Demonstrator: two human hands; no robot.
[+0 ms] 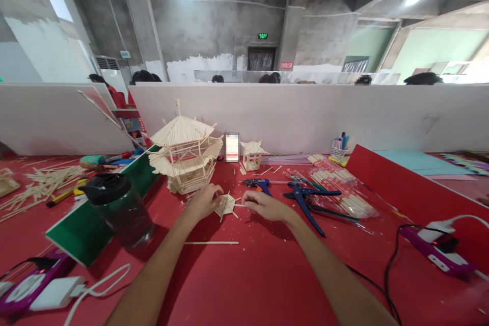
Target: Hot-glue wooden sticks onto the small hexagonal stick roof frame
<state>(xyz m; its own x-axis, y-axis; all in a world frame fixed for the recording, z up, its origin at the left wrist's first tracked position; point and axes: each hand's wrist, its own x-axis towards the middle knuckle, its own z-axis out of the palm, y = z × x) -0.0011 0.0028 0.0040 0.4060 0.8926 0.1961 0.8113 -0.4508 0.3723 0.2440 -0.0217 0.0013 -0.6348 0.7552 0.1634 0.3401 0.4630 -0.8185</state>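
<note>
A small web-shaped frame of wooden sticks (226,206), with spokes poking out around it, lies on the red tabletop. My left hand (205,202) is at its left edge, thumb and fingers closed on that side. From the right, my right hand (264,206) pinches a thin light stick (239,206) whose far end reaches the frame's edge. Behind my left hand stands a two-tiered stick pavilion (185,155). A smaller stick pavilion (252,156) is farther back. One loose stick (212,243) lies flat in front of my hands.
Right of my hands lie a glue gun (256,183), blue-handled cutters (305,204) and bagged sticks (344,188). A dark bottle (120,211) stands left beside a green divider (82,237). A red divider (382,183), power strips (439,254) and cables edge the space.
</note>
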